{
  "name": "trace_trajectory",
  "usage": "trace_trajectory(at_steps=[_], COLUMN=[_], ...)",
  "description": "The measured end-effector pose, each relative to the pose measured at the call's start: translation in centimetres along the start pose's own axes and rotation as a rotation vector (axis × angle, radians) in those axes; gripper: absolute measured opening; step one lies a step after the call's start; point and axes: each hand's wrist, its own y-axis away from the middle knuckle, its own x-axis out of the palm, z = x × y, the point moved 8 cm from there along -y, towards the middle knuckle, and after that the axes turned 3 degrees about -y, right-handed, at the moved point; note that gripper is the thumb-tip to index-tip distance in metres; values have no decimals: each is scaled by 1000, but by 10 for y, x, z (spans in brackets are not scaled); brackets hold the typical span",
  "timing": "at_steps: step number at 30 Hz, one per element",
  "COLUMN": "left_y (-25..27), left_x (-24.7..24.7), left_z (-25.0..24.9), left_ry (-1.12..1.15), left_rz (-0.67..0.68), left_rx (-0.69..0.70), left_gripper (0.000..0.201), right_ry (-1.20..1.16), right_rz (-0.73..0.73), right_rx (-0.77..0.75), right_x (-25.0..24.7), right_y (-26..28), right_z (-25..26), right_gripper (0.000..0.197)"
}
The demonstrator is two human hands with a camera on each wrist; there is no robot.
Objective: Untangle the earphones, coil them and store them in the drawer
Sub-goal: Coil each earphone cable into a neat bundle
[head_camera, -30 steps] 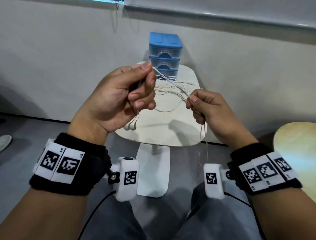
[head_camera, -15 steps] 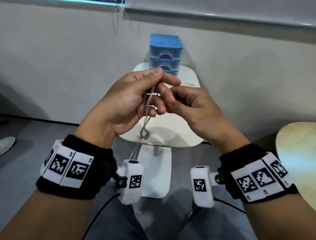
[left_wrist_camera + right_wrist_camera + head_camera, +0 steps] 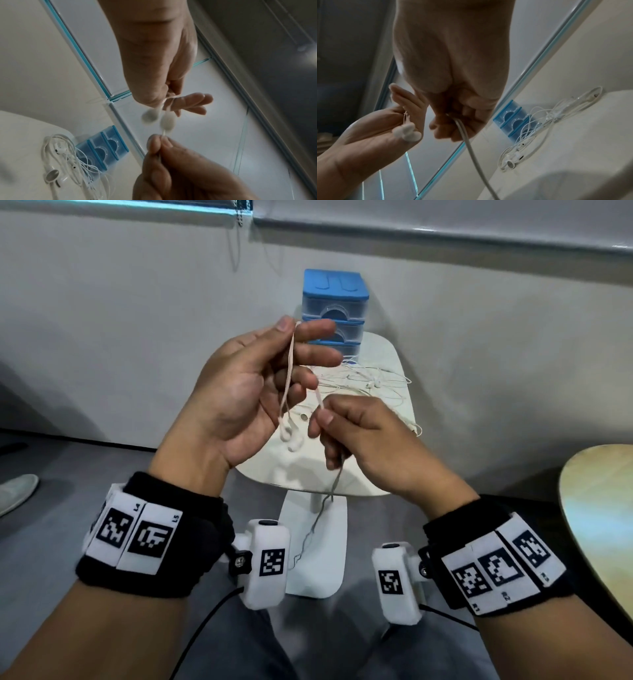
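Observation:
My left hand (image 3: 298, 328) is raised in front of me, thumb and forefinger pinching a white earphone cable (image 3: 290, 371) at its top. The cable runs down across the fingers and its two earbuds (image 3: 289, 438) dangle below the palm, blurred in the left wrist view (image 3: 157, 119). Lower and to the right, my right hand (image 3: 320, 414) pinches the same cable, which passes through its curled fingers (image 3: 453, 125) and hangs towards my lap (image 3: 315, 529). The blue three-drawer unit (image 3: 334, 302) stands at the table's far end, all drawers closed.
Another tangle of white earphones (image 3: 373, 381) lies on the small white table (image 3: 342, 477) in front of the drawers (image 3: 511, 121). The grey wall is just behind. A round wooden tabletop (image 3: 603, 525) is at the right, a shoe (image 3: 17, 491) on the floor at the left.
The hands came together, then my right hand slid down and away along the cable. My left hand rose slightly, and the earbuds now hang below it.

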Motion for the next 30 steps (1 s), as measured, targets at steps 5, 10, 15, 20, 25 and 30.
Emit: trace_trajectory(at_steps=[5,10,15,20,25,30], left_y=[1,5,6,3,1,3], left_x=[5,13,21,27,24,24], left_z=[13,25,27,30,30,28], left_ry=[-10,-155,-236,-110,-150,-186], left_rz=[28,173,213,280,272,294], left_rx=[-78,-200,-122,-138,-71,-65], left_gripper=[47,73,39,47,40,36], right_ry=[40,200,275,259,254,225], right_rz=[-14,-142,-160,-181,-183,-188], right_rx=[-20,-159,-220,-154,-169,-184], right_x=[-4,-30,-39,-38,-34,-31], right_y=[1,-7,-8,-8,-6,-10], right_z=[11,25,35,14,14,13], right_gripper=[24,22,30,32,33,26])
